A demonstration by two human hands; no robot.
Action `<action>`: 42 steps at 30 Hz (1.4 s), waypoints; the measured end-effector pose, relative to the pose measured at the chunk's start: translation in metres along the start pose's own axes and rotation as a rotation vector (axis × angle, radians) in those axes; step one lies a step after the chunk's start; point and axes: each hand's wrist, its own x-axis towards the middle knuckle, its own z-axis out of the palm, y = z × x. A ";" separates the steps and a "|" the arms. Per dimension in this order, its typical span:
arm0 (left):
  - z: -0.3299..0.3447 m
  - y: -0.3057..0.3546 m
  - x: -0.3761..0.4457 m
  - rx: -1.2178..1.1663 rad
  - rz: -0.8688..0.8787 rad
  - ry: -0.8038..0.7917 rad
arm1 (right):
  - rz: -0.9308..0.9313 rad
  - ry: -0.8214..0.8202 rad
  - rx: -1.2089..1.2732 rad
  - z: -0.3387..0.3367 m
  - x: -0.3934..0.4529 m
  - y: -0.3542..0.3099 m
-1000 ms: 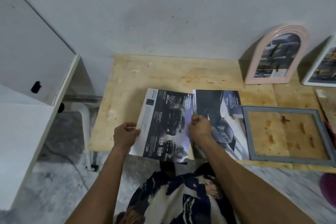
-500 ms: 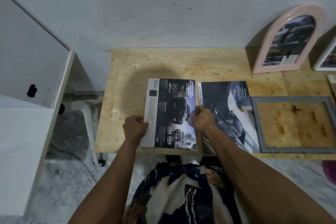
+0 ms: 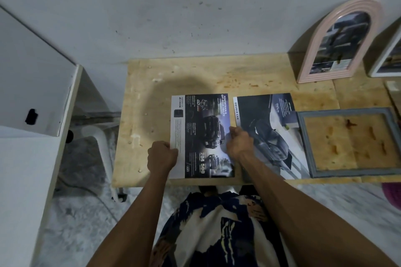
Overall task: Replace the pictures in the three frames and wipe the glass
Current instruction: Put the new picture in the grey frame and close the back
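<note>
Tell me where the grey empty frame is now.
In the head view, the grey frame lies flat on the wooden table at the right, overlapping the right car page, in front of the pink arched frame.

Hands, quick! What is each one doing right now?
Left hand: closed, pinching the left edge of the car page.
Right hand: closed, pinching the same page's right edge.

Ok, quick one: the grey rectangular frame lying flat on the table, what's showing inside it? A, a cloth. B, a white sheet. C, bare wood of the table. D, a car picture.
C: the grey frame lies flat with only the stained plywood table showing through its opening, while the car pages lie outside it, to its left.
</note>
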 end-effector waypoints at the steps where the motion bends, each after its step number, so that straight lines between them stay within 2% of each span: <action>1: 0.002 0.001 -0.001 0.048 0.013 0.005 | -0.008 0.007 0.010 -0.002 -0.001 0.000; 6: 0.024 0.026 -0.009 0.022 0.150 -0.005 | 0.000 0.155 0.054 -0.039 -0.010 0.009; 10: 0.054 0.068 -0.028 -0.065 0.284 -0.186 | 0.100 0.282 -0.035 -0.086 -0.006 0.039; 13: 0.080 0.095 -0.043 -0.091 0.343 -0.341 | 0.129 0.273 -0.086 -0.114 0.000 0.062; 16: 0.098 0.117 -0.057 -0.069 0.284 -0.420 | 0.144 0.189 -0.151 -0.132 0.000 0.070; 19: 0.113 0.128 -0.066 0.001 0.252 -0.370 | 0.130 0.089 -0.169 -0.133 -0.001 0.070; 23: 0.124 0.134 -0.070 -0.031 0.151 -0.277 | 0.060 0.048 -0.233 -0.130 0.006 0.079; 26: 0.129 0.136 -0.069 -0.089 0.075 -0.238 | 0.026 0.045 -0.267 -0.133 0.011 0.083; 33: 0.134 0.145 -0.071 -0.166 0.047 -0.117 | 0.065 0.087 -0.143 -0.143 0.028 0.098; 36: 0.130 0.146 -0.070 -0.206 0.081 -0.140 | 0.066 0.081 -0.119 -0.149 0.033 0.100; 42: 0.105 0.142 -0.064 -0.555 -0.080 -0.230 | 0.014 0.155 0.010 -0.162 0.048 0.102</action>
